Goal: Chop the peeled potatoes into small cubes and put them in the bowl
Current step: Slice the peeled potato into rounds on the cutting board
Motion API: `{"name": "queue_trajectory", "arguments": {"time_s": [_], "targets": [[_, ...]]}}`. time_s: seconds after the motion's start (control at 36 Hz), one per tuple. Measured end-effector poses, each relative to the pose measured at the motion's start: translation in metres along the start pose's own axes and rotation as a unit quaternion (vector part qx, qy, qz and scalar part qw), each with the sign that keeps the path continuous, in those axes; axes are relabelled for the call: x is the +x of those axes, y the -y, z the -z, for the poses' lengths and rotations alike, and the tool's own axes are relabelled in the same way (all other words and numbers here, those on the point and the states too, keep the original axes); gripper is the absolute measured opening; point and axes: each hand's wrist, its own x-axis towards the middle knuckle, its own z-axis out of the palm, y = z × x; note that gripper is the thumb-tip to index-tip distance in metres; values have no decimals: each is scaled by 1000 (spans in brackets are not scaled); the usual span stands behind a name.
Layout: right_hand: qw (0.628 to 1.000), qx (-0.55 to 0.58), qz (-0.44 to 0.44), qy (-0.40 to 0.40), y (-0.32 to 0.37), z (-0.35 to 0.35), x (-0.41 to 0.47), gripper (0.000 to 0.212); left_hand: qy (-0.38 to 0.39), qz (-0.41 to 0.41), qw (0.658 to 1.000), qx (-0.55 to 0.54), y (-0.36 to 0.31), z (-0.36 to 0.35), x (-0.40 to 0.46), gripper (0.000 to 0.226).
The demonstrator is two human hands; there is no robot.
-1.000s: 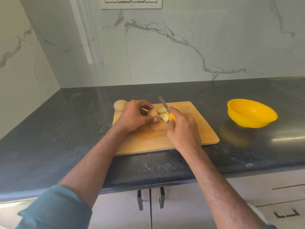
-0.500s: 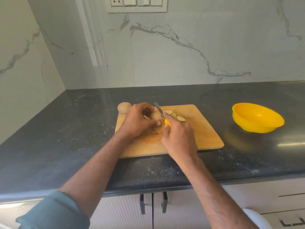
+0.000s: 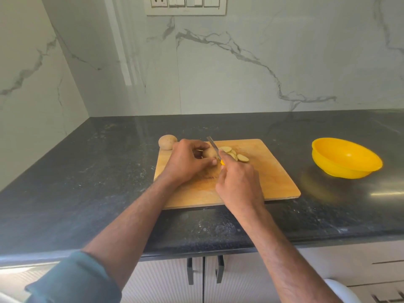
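Observation:
On the wooden cutting board [image 3: 269,178] my left hand [image 3: 188,162] grips a potato piece [image 3: 209,152], its fingers curled over it. A knife [image 3: 213,146] with a yellow handle is held in my right hand [image 3: 238,184], its blade standing against the right side of that potato. Several cut slices [image 3: 235,154] lie just right of the blade. A whole potato [image 3: 167,142] rests at the board's far left corner. The yellow bowl [image 3: 346,158] stands on the counter to the right, and nothing shows inside it.
The dark stone counter [image 3: 87,171] runs to marble walls at the back and left. A switch panel [image 3: 185,5] hangs on the back wall. Cabinet doors with dark handles [image 3: 204,270] are below the counter's front edge.
The knife has shifted left against the held potato, and the cut slices now lie apart to its right. The camera view has tilted up slightly.

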Motion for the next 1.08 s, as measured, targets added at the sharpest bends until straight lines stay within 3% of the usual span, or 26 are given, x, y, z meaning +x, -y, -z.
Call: {"name": "queue_trajectory", "arguments": {"time_s": [0.64,1.08], "targets": [[999,-15,-25,42,7,6,2,48,0,-3,1000,8,-4,0,-2,51],[992,-55,-27,112,21,27,7,35,0,2,1000,10,-1,1,-1,47]]}}
